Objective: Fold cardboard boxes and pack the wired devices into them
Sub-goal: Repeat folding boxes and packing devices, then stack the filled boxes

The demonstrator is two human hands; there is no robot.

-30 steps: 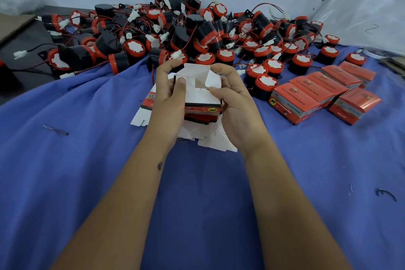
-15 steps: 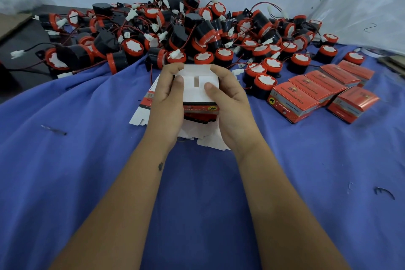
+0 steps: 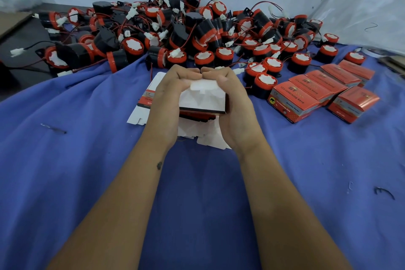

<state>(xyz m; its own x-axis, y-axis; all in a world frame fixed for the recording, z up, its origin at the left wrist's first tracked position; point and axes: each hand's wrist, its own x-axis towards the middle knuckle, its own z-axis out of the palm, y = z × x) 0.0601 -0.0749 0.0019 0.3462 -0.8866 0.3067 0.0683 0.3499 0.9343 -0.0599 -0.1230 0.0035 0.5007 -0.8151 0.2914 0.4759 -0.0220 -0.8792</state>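
Judging by the spread on the blue cloth (image 3: 65, 182), most of the job is left: the big heap of black-and-red wired devices (image 3: 175, 35) along the far side sits unboxed, wires and white plugs tangled through it. To the right, a small row of closed red boxes (image 3: 317, 92) lies near the heap's edge, which reads as the finished share, only a handful against the many loose devices. A stack of flat box blanks (image 3: 142, 114) waits under and just left of the hands. At the centre, one box (image 3: 202, 101) is being folded, held above the blanks, its white inner flaps turned up and no device visible in it. The left hand (image 3: 166, 103) curls round its left side and the right hand (image 3: 236, 105) round its right, both grips closed on the cardboard, fingertips meeting over the far edge.
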